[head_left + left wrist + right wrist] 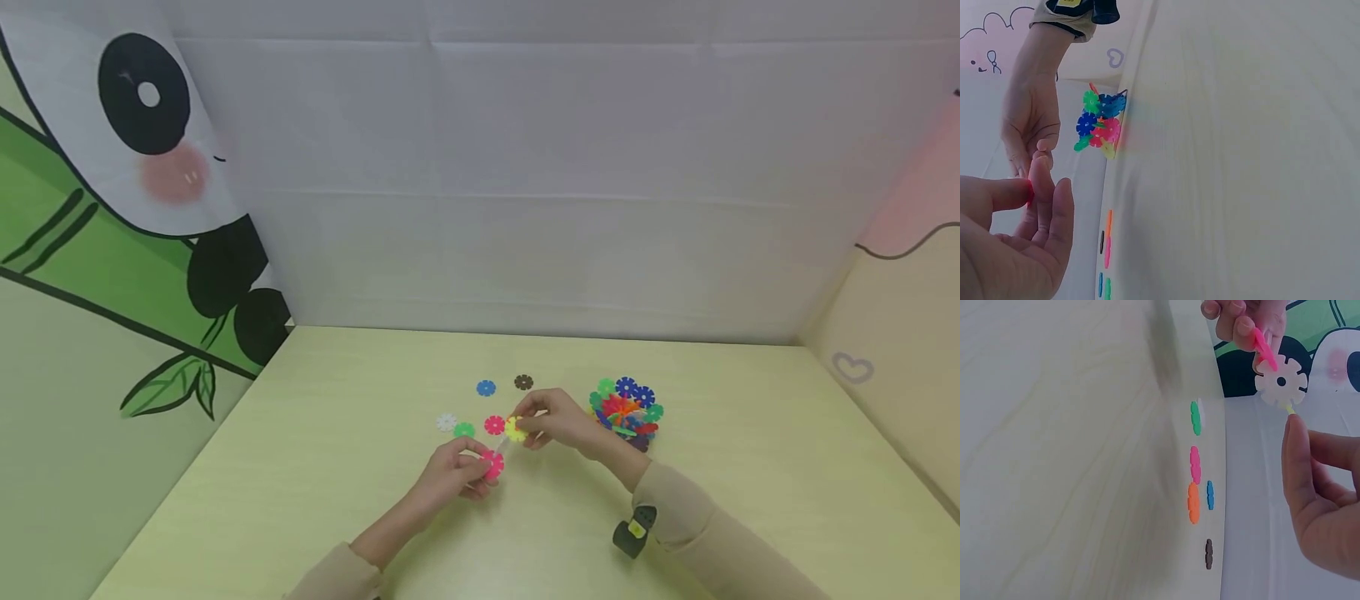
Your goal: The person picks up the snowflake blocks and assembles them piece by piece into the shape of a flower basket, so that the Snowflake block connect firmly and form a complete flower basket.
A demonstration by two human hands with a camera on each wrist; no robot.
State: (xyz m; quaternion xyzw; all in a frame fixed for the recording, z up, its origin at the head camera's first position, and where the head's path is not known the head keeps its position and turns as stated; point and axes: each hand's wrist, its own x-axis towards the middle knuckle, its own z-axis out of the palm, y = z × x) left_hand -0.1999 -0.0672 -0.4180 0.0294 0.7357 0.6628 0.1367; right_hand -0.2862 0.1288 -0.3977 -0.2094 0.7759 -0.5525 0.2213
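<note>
Pinching a pink disc in the left hand, with thumb and fingers nearly together, above the surface. Gripping a yellow disc just as narrowly in the right hand, with a white disc in between, seemingly meeting both. Not showing clearly how deeply slotted. Possibly risking a parted joint from pulling or twisting on a shallow fit, or a bent notch from pushing in askew. After a slip, perhaps scattering a loose pink disc and a green disc; possibly bumping the heap of discs with the right forearm.
</note>
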